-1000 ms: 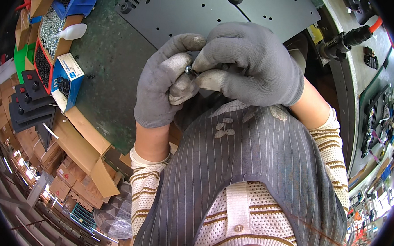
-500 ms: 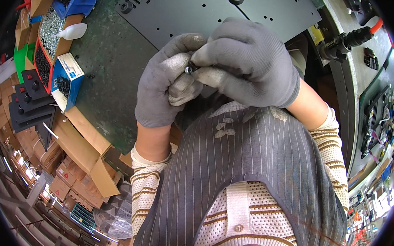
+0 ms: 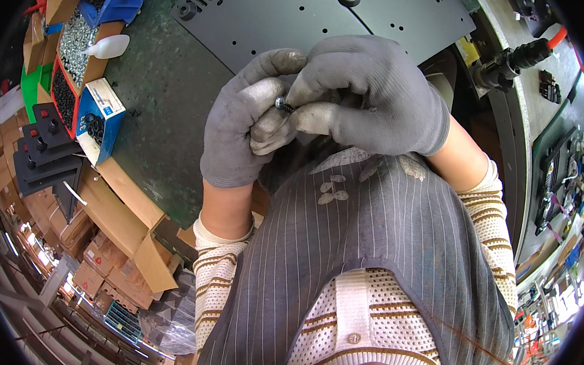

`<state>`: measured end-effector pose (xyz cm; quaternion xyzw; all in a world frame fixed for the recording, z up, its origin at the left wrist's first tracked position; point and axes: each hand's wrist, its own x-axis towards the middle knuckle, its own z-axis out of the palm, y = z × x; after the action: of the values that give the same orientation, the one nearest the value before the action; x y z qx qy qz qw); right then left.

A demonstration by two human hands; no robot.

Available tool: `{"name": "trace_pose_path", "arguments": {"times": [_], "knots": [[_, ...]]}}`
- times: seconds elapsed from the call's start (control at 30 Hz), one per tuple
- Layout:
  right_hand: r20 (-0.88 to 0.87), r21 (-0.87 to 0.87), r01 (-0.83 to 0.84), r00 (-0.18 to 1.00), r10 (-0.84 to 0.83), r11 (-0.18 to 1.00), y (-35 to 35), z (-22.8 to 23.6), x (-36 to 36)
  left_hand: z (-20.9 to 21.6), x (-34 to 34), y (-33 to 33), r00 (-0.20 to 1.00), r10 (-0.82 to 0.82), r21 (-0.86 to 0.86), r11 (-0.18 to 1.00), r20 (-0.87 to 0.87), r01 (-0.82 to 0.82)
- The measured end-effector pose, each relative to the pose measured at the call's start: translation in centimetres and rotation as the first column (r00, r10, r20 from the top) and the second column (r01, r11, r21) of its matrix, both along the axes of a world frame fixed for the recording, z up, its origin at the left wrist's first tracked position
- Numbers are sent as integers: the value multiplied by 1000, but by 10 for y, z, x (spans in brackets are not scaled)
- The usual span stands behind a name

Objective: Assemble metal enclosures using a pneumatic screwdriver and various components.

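Observation:
Both my hands wear grey gloves with worn whitish fingertips and meet in front of my apron. Between them shows a small dark screw (image 3: 281,103) with a shiny rounded head. My right hand (image 3: 374,97) pinches its dark shank between thumb and forefinger. My left hand (image 3: 245,123) is closed, its fingers curled right beside the screw head; whatever lies inside that fist is hidden. Just beyond the hands lies a dark grey metal panel (image 3: 269,14) with small holes, slots and round black feet.
On the left of the green worktop (image 3: 156,114) stand a blue bin (image 3: 126,2), a box of silvery screws (image 3: 76,45), a white scoop (image 3: 110,47) and a blue-white carton (image 3: 106,107) of black rings. A black power driver (image 3: 513,62) lies at the right.
My right hand has shifted slightly down and right, and its fingers have parted more from the left hand's. The screw head shows more clearly. My left hand stays nearly still.

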<state>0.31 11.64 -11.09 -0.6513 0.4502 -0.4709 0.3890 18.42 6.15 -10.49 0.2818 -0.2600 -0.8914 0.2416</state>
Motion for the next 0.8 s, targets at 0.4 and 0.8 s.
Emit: {"name": "trace_pose_path", "arguments": {"times": [0.4, 0.8], "knots": [[-201, -236, 141, 961, -191, 961, 0, 0, 8, 2, 0, 4, 991, 62, -98, 994, 123, -50], [250, 236, -51, 968, -10, 970, 4, 1, 4, -2, 7, 5, 989, 98, -146, 986, 111, -81]]}}
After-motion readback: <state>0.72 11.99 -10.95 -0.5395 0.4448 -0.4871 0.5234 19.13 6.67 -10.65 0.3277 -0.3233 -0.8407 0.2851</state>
